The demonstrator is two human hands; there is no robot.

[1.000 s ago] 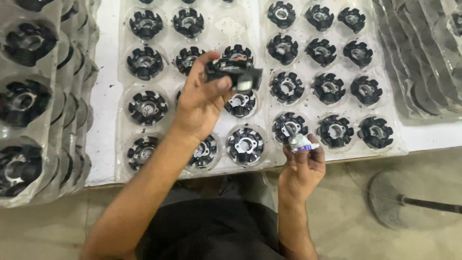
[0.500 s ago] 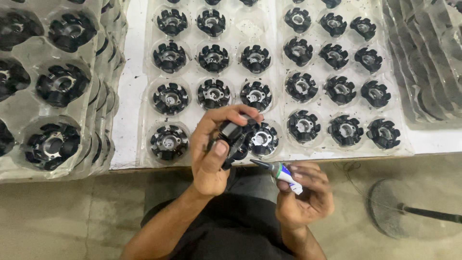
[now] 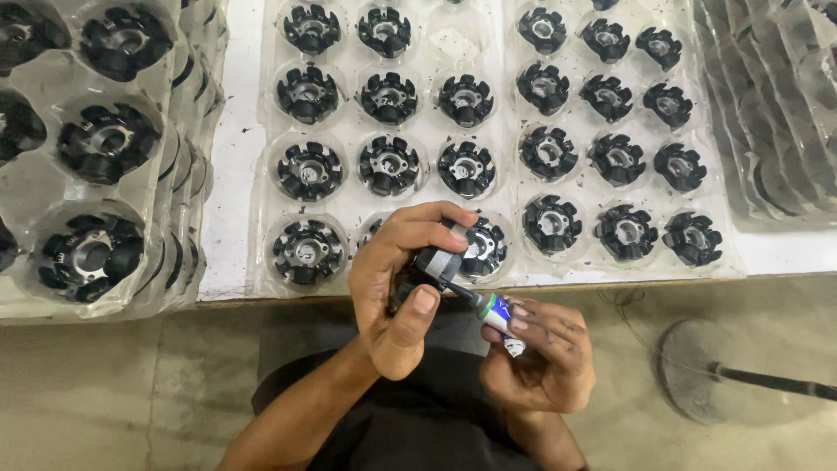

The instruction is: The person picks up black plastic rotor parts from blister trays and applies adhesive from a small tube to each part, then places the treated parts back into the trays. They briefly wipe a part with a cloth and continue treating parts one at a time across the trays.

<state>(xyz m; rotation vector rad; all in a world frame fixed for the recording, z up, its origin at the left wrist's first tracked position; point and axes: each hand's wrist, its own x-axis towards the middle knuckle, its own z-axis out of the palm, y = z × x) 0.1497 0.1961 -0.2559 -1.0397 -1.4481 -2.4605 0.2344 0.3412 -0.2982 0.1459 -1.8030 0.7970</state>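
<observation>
Black ridged round part (image 3: 433, 262) gripped in curled left hand (image 3: 397, 292) at table edge (image 3: 235, 292), right hand (image 3: 536, 362) fingers pinched around small tube (image 3: 490, 311), its nozzle touching part, above clear plastic trays (image 3: 344, 187).

The left hand (image 3: 403, 288) covers most of the black part (image 3: 433, 263) it grips, so its shape cannot be told. The right hand (image 3: 536, 358) hides all but the tip end of a small tube (image 3: 490, 310). A stack of trays (image 3: 78, 157) runs off the left edge, another stack (image 3: 776, 96) off the right. The fan base (image 3: 697, 371) is blurred.
</observation>
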